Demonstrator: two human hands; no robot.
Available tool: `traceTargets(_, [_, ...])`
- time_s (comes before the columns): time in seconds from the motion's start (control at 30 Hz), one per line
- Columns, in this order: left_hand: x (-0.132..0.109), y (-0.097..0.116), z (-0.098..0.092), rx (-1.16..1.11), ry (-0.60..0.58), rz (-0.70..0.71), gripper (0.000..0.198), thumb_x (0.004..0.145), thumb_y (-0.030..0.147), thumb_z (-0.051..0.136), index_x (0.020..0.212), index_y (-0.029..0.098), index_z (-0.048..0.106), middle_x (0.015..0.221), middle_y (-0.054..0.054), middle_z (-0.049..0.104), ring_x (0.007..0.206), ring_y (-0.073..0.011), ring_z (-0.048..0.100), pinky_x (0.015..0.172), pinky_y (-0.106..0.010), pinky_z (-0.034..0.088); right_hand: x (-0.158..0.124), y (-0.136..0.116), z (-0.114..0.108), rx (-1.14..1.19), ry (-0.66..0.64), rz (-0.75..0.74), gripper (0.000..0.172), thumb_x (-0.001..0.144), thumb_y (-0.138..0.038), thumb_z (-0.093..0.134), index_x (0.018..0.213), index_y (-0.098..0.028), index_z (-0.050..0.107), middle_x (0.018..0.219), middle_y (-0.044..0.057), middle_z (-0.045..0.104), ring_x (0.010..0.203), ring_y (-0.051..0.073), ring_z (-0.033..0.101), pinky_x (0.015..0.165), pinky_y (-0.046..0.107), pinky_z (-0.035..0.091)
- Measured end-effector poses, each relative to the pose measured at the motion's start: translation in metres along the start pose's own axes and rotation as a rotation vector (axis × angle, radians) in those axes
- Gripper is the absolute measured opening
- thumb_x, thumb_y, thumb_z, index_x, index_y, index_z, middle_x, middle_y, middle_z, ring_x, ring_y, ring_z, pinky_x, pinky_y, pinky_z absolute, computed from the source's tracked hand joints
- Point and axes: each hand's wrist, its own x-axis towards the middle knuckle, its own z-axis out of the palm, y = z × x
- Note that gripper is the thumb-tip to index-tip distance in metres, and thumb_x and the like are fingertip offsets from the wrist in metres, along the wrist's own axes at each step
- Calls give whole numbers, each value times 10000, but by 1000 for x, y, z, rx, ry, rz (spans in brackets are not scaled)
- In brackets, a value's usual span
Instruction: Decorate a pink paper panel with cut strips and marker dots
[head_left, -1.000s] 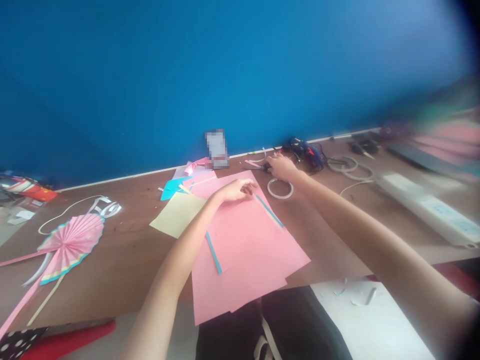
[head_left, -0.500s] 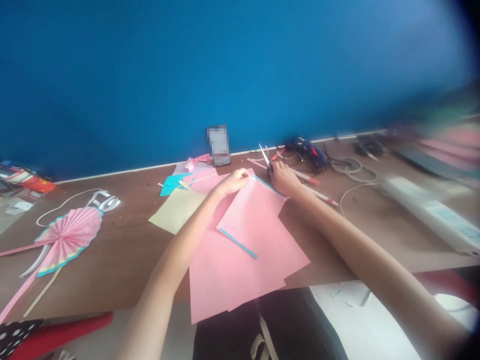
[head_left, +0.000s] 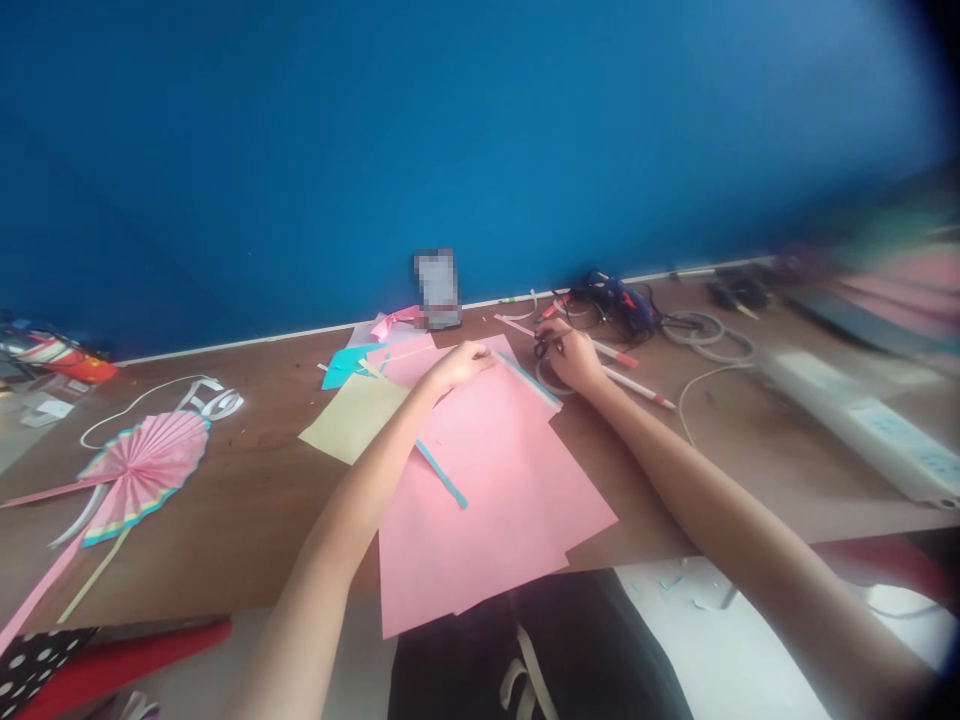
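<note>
1. The table (head_left: pixel 225 500) runs along the blue wall. Your work sits at its near edge, probably so both arms can reach it.
2. The pink sheets (head_left: pixel 495 545) lie stacked askew at the centre. Their near corners hang over the table edge at 6 o'clock, toward your lap.
3. The fan (head_left: pixel 142 465) lies flat at 9 o'clock of the sheets, well apart, seemingly parked out of the way.
4. The yellow sheet (head_left: pixel 349 425) sits at 10 o'clock, tucked partly under the pink ones.
5. Your left hand (head_left: pixel 459 366) is at 12 o'clock of the stack, fingertips pinched on the far edge of the top sheet (head_left: pixel 510 440). That grip looks meant to stop it sliding.
6. Your right hand (head_left: pixel 576 358) is at 1 o'clock, just beside the sheet's far corner, curled around the scissors (head_left: pixel 543 346). It rests on the table, partly over a tape ring (head_left: pixel 551 383). You cannot tell whether the blades are parted.
7. There are 2 blue strips. The edge strip (head_left: pixel 529 378) runs along the top sheet's right side, between your hands. The loose strip (head_left: pixel 442 475) lies on the pink at 6 o'clock of your left hand.
</note>
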Motion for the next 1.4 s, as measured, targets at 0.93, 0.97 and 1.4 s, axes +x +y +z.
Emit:
traceTargets(0.93, [-8,12,17,632,183,101,205,897,233,468,755,189,610,788,-75,666,775,-229,594,832,-381,323,-3,5,7,419,77,281,343,631,-133,505,958,-192,594,973,68,685,842,216,629,780,365,484])
traceTargets(0.97, [-7,12,18,644,188,121,225,904,225,456,750,184,615,802,-81,665,798,-233,589,846,-395,312,-3,4,6,504,59,286,356,626,-135,520,969,-191,593,994,67,681,856,213,635,779,359,487])
traceTargets(1.4, [-1,-4,22,537,101,391,350,961,393,383,986,210,680,1078,-79,636,1085,-218,494,969,-378,339,0,-14,-4,1048,219,383,382,653,-247,715,988,-322,547,1010,-42,658,944,154,633,807,307,533])
